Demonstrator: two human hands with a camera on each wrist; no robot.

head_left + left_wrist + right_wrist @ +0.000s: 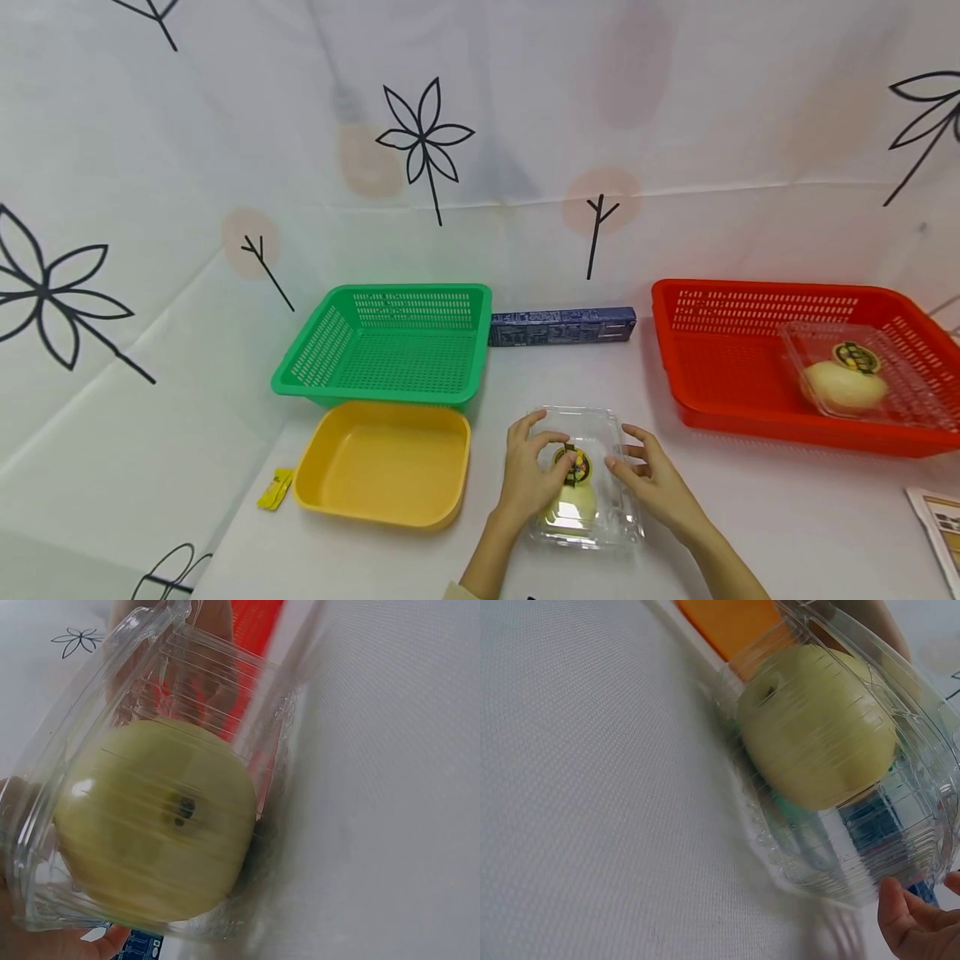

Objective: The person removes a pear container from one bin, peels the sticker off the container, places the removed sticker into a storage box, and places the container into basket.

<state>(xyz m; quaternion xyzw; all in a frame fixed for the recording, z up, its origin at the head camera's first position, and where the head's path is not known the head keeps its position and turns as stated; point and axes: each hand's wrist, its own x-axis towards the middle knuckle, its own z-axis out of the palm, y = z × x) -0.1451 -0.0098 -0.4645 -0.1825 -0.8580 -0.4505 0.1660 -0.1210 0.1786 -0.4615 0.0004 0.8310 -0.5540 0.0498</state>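
Note:
A clear plastic clamshell box [600,533] lies on the white table between both hands. Inside is a round pale-yellow fruit [157,817], its dark stem spot visible through the ribbed wall. On the lid sits a round black-and-yellow sticker [582,472]. The left hand [531,473] straddles the box's left upper edge, thumb on the sticker and fingers bent over the lid and left side. At the right edge, the right hand [654,479] holds the box with thumb on the lid and fingers along the side. Its fingertips [894,900] show at the corner in the right wrist view.
A green basket [375,392] stands behind a yellow tub [382,462] on the left; a small yellow packet [275,489] lies beside them. A long blue box [562,327] is at the back. The red basket [720,421] holds another boxed fruit [843,385].

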